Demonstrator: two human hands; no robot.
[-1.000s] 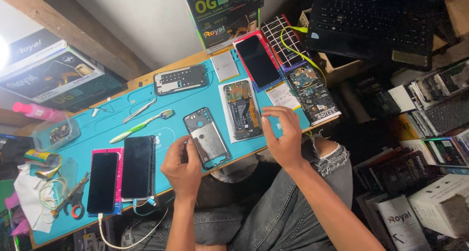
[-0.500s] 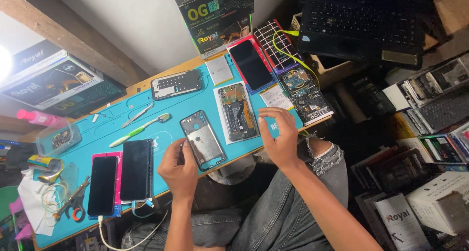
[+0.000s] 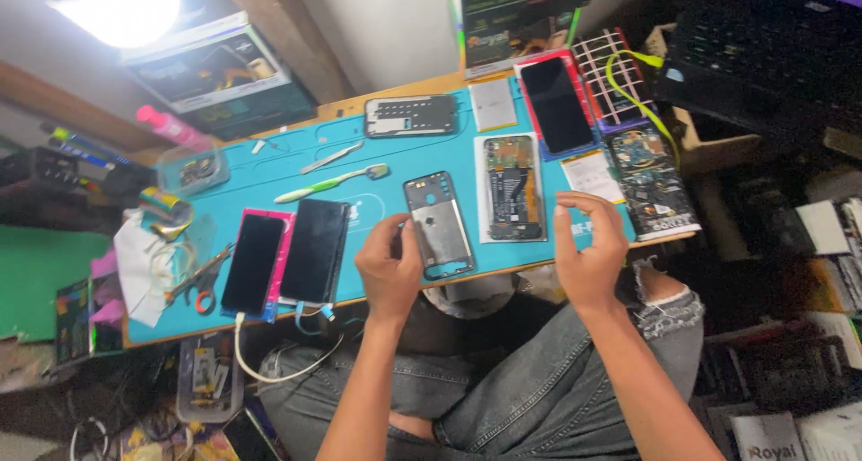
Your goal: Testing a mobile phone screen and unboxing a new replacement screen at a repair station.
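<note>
Under the left hand [image 3: 388, 265], its fingers curled loosely with the fingertips touching the edge of a grey phone back frame [image 3: 438, 226], lies a blue work mat [image 3: 377, 192] (nothing is clamped). Just right of that frame sits an opened phone [image 3: 512, 188] showing its boards. Beyond it hovers the right hand [image 3: 588, 250], fingers bent and apart, holding nothing.

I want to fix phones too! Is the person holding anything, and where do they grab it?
The left hand touches the left edge of the grey phone frame lying on the blue mat; a real grip cannot be told. The right hand holds nothing visible.
</note>
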